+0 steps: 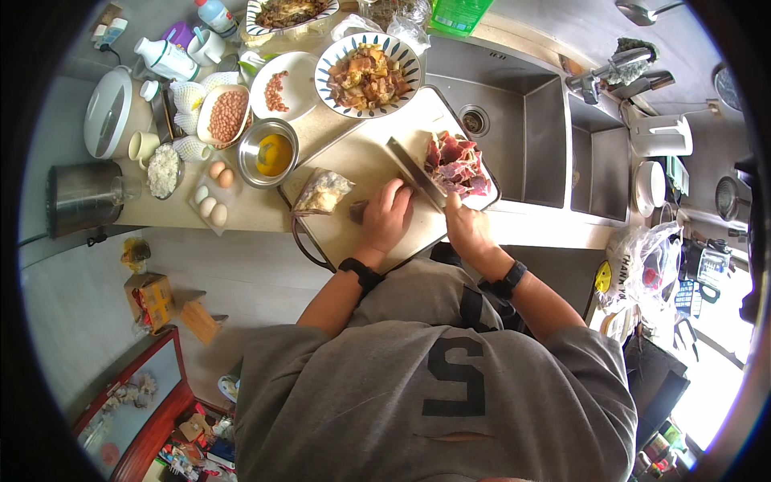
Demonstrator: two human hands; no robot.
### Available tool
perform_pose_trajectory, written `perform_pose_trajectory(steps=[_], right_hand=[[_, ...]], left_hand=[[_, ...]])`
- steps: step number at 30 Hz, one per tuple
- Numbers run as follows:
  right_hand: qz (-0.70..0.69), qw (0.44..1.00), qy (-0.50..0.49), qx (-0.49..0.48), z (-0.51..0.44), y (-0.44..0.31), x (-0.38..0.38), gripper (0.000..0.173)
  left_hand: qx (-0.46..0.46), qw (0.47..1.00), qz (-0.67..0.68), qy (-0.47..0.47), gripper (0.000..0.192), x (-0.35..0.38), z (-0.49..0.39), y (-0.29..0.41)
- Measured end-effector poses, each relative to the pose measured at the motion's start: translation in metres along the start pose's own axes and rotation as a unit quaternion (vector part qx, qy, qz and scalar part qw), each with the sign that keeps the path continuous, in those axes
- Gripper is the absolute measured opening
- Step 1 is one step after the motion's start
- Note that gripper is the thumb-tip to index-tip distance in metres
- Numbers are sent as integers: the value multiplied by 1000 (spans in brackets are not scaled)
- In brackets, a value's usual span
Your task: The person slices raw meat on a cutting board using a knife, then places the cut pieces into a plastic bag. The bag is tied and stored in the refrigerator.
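My right hand (468,232) is closed around the handle of a kitchen knife (415,175), whose blade lies over the cutting board (385,141). My left hand (387,218) rests on a dark piece of meat (359,212), left of the blade; how much of the piece lies under the fingers is hidden. Sliced red meat (456,165) is piled just right of the blade. On the board's left part sits a plastic bag of pale food (323,191). A patterned bowl of cut cooked-looking meat (367,78) stands at the board's far edge.
Left of the board are a metal bowl of beaten egg (274,154), several eggs (220,214), a bowl of peanuts (229,116) and a white plate with peanuts (298,84). A steel double sink (545,138) adjoins the board on the right. Bottles stand at the back left.
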State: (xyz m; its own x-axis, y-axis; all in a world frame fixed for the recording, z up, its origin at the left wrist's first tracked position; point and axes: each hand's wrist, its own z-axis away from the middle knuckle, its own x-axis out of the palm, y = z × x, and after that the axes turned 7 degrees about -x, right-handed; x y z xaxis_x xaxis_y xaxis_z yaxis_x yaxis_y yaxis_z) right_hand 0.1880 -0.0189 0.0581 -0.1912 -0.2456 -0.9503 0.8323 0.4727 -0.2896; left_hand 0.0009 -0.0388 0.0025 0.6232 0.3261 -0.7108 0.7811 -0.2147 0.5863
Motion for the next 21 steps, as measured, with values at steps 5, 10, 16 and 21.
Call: perform_pose_trajectory(steps=[5,10,16,21], right_hand=[[-58,998,3,-5,20,-2,-21,10],[-50,999,-14,-13,34,-6,-31,10],[-38,999,6,-36,44,-1,-24,16],[20,997,-74,-33,37,-4,-24,19]], left_hand=[[11,1000,11,-1,21,-1,-2,1],[0,1000,17,1,20,0,-2,1],[-4,1000,6,-9,23,1,-2,1],[-3,1000,6,-13,24,1,-3,1]])
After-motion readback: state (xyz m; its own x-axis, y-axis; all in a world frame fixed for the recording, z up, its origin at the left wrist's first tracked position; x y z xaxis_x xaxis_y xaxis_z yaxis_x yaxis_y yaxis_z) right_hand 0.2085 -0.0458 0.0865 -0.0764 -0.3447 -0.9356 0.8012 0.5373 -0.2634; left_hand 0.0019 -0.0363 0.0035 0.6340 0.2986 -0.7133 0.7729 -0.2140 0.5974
